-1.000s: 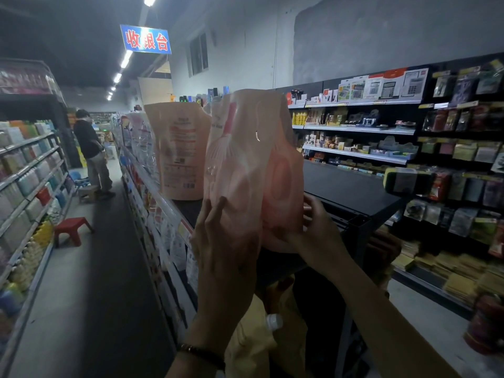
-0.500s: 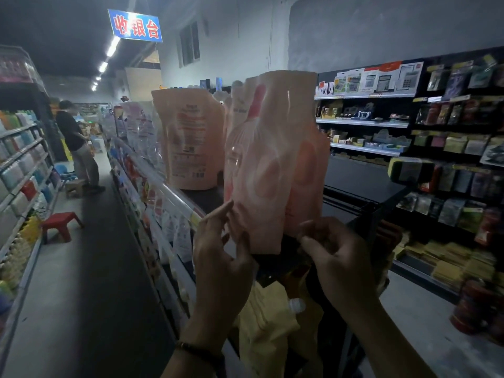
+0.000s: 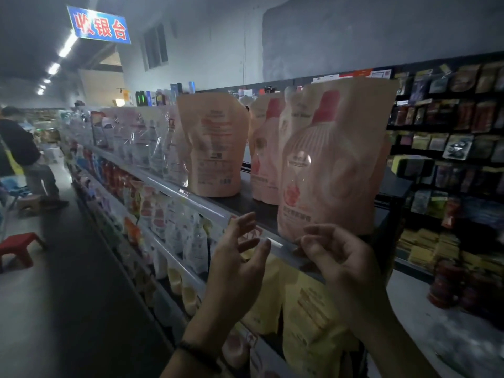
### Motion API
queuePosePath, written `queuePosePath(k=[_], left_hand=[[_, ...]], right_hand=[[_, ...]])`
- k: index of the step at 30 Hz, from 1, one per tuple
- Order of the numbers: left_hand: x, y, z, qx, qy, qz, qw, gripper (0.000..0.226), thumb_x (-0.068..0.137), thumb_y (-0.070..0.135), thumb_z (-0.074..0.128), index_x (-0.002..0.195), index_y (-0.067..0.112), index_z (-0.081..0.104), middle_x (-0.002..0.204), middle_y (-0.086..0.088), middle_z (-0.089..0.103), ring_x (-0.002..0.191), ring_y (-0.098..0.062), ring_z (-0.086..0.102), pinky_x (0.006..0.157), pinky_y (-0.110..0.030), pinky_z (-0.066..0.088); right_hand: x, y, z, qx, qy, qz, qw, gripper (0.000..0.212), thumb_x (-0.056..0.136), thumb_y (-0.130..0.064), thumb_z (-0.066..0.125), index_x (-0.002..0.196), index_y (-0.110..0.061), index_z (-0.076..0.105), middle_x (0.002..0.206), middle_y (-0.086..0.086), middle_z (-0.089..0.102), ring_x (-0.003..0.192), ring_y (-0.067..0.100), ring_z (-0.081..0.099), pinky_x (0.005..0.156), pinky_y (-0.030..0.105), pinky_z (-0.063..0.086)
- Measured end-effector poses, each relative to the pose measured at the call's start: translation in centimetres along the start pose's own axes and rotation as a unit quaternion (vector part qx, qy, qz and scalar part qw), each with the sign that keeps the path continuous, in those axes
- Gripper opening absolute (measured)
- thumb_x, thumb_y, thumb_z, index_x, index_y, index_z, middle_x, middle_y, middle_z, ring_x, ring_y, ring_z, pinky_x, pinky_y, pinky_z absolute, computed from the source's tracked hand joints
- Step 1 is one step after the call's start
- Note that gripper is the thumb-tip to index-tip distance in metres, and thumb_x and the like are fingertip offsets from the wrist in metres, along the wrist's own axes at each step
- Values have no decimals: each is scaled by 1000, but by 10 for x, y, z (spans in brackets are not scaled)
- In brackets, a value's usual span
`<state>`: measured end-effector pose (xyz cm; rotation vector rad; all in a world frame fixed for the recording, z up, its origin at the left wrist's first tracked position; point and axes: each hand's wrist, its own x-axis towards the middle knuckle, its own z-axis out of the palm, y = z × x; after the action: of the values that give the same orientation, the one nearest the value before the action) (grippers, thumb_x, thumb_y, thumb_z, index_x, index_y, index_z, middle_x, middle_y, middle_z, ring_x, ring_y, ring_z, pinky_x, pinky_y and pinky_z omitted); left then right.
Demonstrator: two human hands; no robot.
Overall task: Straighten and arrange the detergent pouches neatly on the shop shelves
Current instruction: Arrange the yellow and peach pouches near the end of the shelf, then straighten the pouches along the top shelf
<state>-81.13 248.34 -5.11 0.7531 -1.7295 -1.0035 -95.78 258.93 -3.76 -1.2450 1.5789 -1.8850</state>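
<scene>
A: The front pouch, where does it sit?
B: Pink detergent pouch (image 3: 332, 159), upright on the top shelf (image 3: 253, 210). It is at the front edge, close to the shelf's near end. The printed bottle face is turned to the aisle.

A: Hands?
B: Right hand (image 3: 338, 257) is raised below the pouch, fingers (image 3: 313, 231) curled at its bottom edge. Cannot tell whether they pinch it or only touch it. Left hand (image 3: 240, 255) is wide, fingers spread and relaxed, holding nothing. It is left of the pouch and apart from it, in front of the shelf's front edge. Dark band (image 3: 200, 353) on the left wrist.

A: Neighbours on that shelf?
B: Second pink pouch (image 3: 263, 151) stands just behind and to the left, same printed face, partly hidden by the front one. Third pouch (image 3: 215, 143) is further left near the front edge, upright, small-print side out. Bare shelf shows between it and the front pouch. Past that, a row of clear-wrapped pouches (image 3: 141, 137) runs along the front edge toward the far end, blurred.

A: Below?
B: Yellow pouches (image 3: 308, 309) on the shelf underneath, behind the forearms.

A: Around?
B: Red stool (image 3: 16, 246) on the aisle floor, far left. A person in a dark top (image 3: 19, 148) stands beyond it. Blue hanging sign (image 3: 98, 24) overhead. Wall rack of small packets (image 3: 463, 118) to the right.
</scene>
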Motion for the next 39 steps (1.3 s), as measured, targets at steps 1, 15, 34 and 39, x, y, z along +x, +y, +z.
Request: queuePosePath(k=[1,15,34,39], left_hand=[[1,-1,-8,-1,-10,-2,1000,46,102,26,66,143,40,51,129,24,56,105,17,59,81,-18,59],[58,-38,-72,3,-61,-4,998,44,100,25,68,141,36,56,135,24,60,113,8,62,81,-17,59],[244,-93,-111,112,100,53,987,69,91,51,70,150,28,42,146,2,47,133,-15,52,99,-41,58],[282,-108,-126,52,78,37,995,101,79,70,76,157,31,27,154,2,41,140,-17,46,92,-32,55]], right_hand=[[-2,-1,7,-5,7,-2,1000,10,98,-18,70,107,-22,73,97,-4,80,91,10,77,75,30,65],[32,6,83,-24,62,24,997,25,95,-22,76,116,-36,72,113,-23,76,110,-7,68,103,35,57],[158,40,171,-4,0,32,999,30,93,-17,78,99,-45,69,97,-43,69,99,-18,66,94,24,54],[176,37,188,-14,-3,37,999,30,93,-18,77,103,-46,73,108,-33,74,107,-13,67,102,27,52]])
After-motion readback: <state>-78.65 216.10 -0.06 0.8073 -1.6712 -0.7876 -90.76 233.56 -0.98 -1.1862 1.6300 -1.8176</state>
